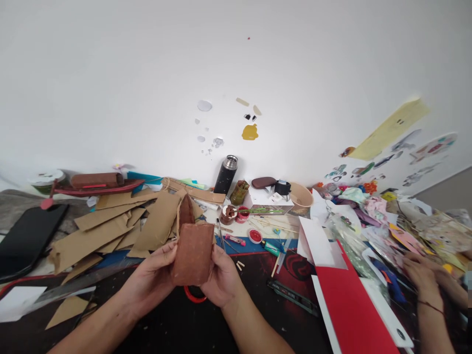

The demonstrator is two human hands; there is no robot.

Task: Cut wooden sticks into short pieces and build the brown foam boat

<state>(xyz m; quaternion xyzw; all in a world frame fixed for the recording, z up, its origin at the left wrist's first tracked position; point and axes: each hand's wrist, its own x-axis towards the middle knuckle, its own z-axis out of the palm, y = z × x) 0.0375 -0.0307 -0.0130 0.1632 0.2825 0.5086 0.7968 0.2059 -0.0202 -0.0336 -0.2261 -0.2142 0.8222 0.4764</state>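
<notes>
Between my two hands is a brown painted cardboard piece [193, 253], roughly rectangular, with its broad face toward me. The fingers of my left hand [158, 268] close on its left edge, thumb in front. My right hand [224, 275] grips the right edge; some of its fingers are hidden behind the piece. Just beyond it a pointed boat-shaped cardboard hull [185, 210], brown inside, is partly covered. Below the piece a red ring-shaped thing [194, 296] shows in part on the dark mat.
Cardboard scraps [110, 221] pile up at left, near a model boat [99, 187] and a black phone [29, 241]. A black flask [225, 176], paint pots [255, 236] and a box cutter [292, 296] lie ahead and right. Another person's hands [424, 275] work at far right.
</notes>
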